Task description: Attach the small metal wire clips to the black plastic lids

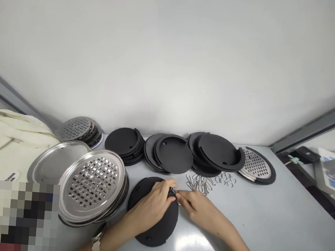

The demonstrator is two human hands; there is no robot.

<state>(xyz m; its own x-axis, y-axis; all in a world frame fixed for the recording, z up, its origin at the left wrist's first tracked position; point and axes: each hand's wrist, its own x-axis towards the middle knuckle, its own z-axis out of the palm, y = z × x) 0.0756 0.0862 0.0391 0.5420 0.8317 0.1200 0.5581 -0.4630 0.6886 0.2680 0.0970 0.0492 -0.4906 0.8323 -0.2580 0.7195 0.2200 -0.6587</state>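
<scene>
A round black disc (159, 231) lies on the grey table near the front. Over its upper right edge is my left hand (157, 200), its fingers pinched on a small metal clip (174, 190). Beside it my right hand (194, 205) pinches the lower end of the same metal piece, at the disc's rim. Several loose metal clips (199, 183) lie just behind my right hand, with several metal rings (225, 179) next to them. The fingertips partly hide the clip and the rim.
Perforated metal discs (93, 183) are stacked at the left, beside a plain metal plate (58, 161) and cream fabric (15, 140). Black disc piles (173, 155) line the back wall. A black-rimmed grater disc (255, 165) stands at the right, boxes (332, 169) beyond.
</scene>
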